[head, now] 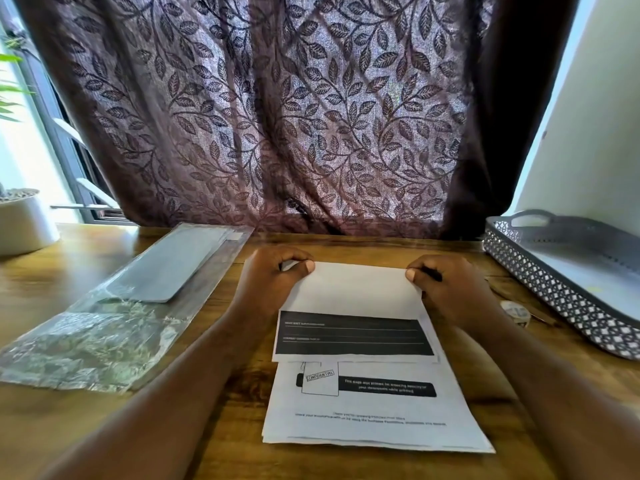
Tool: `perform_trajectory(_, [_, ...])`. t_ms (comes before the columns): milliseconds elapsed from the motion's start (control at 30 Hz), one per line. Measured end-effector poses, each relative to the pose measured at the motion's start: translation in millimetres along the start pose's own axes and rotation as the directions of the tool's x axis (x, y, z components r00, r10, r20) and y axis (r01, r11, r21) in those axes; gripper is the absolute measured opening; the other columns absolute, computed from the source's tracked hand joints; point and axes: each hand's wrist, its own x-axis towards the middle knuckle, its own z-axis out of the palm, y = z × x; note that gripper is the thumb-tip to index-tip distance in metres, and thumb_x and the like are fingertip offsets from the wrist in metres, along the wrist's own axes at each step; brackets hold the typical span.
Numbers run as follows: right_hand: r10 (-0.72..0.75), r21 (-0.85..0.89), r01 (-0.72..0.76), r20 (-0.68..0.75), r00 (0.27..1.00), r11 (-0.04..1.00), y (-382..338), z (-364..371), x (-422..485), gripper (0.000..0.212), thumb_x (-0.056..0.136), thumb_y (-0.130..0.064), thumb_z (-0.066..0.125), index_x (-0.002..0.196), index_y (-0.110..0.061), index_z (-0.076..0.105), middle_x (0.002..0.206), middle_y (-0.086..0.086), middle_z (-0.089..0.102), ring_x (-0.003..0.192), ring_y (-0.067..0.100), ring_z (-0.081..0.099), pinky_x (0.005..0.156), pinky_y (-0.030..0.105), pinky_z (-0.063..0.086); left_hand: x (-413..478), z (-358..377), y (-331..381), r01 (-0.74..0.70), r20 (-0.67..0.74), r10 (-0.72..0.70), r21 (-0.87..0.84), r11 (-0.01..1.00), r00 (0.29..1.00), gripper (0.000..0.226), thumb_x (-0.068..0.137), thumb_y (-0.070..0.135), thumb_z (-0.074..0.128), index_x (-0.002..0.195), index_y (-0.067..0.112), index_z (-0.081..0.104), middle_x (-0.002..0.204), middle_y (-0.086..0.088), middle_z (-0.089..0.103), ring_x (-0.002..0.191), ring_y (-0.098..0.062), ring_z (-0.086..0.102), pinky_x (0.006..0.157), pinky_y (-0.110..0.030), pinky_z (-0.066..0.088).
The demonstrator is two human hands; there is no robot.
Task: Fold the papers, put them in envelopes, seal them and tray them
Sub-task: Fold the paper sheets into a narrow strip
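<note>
A printed sheet (353,296) lies on the wooden table in front of me, partly folded, its white back turned toward me over a black printed band. My left hand (273,275) pinches its far left corner and my right hand (446,285) pinches its far right corner. Under it lies a stack of printed papers (374,410) with a "confidential" mark. A clear plastic pack of grey envelopes (162,268) lies at the left. The grey lattice tray (554,292) stands at the right, holding a white sheet.
A small roll of tape (516,311) sits just right of my right hand, beside the tray. A white plant pot (24,220) stands at the far left. A leaf-patterned curtain (277,116) hangs right behind the table's far edge.
</note>
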Motion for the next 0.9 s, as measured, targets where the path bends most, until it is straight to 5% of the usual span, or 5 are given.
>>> perform_trajectory(233, [-0.026, 0.201, 0.024, 0.007, 1.000, 0.979, -12.3, 3.6, -6.3, 0.012, 0.096, -0.016, 0.066, 0.090, -0.021, 0.076, 0.082, -0.012, 0.073, 0.073, 0.001, 0.066, 0.065, 0.013, 0.050, -7.2, 3.4, 7.3, -0.097, -0.024, 0.111, 0.334, 0.938, 0.993, 0.018, 0.090, 0.026, 0.070, 0.107, 0.021, 0.075, 0.114, 0.002, 0.071, 0.106, -0.017, 0.061, 0.095, -0.038, 0.045])
perform_trajectory(433, [-0.175, 0.184, 0.181, -0.047, 0.983, 0.966, -37.6, 12.4, -15.0, 0.011, 0.094, -0.014, 0.068, 0.097, -0.020, 0.076, 0.081, -0.016, 0.069, 0.072, -0.004, 0.063, 0.063, 0.004, 0.043, -18.0, 24.0, 34.7, -0.357, 0.184, 0.310, 0.341, 0.870, 0.933, 0.033, 0.098, 0.044, 0.045, 0.121, 0.030, 0.064, 0.120, 0.009, 0.069, 0.118, -0.010, 0.058, 0.118, -0.049, 0.024])
perform_trajectory(600, [-0.192, 0.204, 0.204, -0.079, 0.978, 0.957, -34.6, 7.0, -12.7, 0.012, 0.094, -0.012, 0.068, 0.094, -0.023, 0.074, 0.081, -0.020, 0.067, 0.078, -0.003, 0.063, 0.064, 0.007, 0.046, -14.8, 21.3, 35.8, -0.382, 0.108, 0.367, 0.329, 0.864, 0.924, 0.017, 0.098, 0.031, 0.052, 0.101, 0.030, 0.070, 0.101, 0.013, 0.073, 0.095, -0.008, 0.064, 0.110, -0.038, 0.026])
perform_trajectory(733, [-0.059, 0.256, 0.080, -0.089, 0.994, 0.963, -13.8, 1.9, -7.1, 0.010, 0.094, -0.017, 0.068, 0.094, -0.023, 0.076, 0.083, -0.016, 0.072, 0.077, 0.002, 0.067, 0.066, 0.020, 0.055, -6.9, 8.1, 16.6, -0.310, 0.056, 0.313, 0.373, 0.875, 0.948, 0.014, 0.097, 0.033, 0.055, 0.094, 0.032, 0.068, 0.095, 0.019, 0.072, 0.087, -0.003, 0.063, 0.104, -0.049, 0.038])
perform_trajectory(900, [0.068, 0.330, -0.027, -0.115, 0.991, 0.944, 7.3, -0.5, -2.1, 0.009, 0.094, -0.017, 0.069, 0.096, -0.020, 0.076, 0.088, -0.008, 0.076, 0.080, 0.009, 0.072, 0.070, 0.032, 0.062, -5.0, -2.1, 5.6, -0.134, -0.025, 0.151, 0.328, 0.935, 0.988, 0.013, 0.097, 0.030, 0.058, 0.093, 0.027, 0.070, 0.086, 0.012, 0.071, 0.074, -0.008, 0.061, 0.074, -0.038, 0.052])
